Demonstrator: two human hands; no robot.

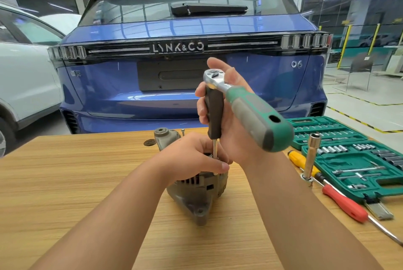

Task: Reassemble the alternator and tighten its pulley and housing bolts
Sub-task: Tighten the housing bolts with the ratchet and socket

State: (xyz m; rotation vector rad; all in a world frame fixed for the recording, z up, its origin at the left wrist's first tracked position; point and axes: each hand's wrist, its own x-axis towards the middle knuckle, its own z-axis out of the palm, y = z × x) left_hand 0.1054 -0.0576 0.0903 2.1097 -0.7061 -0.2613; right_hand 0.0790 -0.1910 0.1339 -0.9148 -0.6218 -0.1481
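A wide bare stretch of the wooden tabletop lay open on the left, running back to its far edge, beyond which the rear of a blue car stood close, with a white car at the far left. The near part of the tabletop, between and below the two forearms, was also free.

The alternator sat near the middle of the tabletop, its grey housing tilted with a mounting lug toward the camera. A separate grey housing piece stood just behind it, near the far edge, with a small dark disc beside it.

The left hand rested on top of the alternator, fingers curled down over it and pinching the thin steel shaft of the driver. The right hand was raised above it, wrist bent back, fingers wrapped round the black-handled driver that stood upright on the alternator. A ratchet wrench sat on the driver's top, its green and grey handle slanting toward the camera and right across the palm.

To the right, little room remained: a long socket stood upright, a yellow screwdriver and a red screwdriver lay beside it, and an open green socket set case reached the tabletop's right edge.
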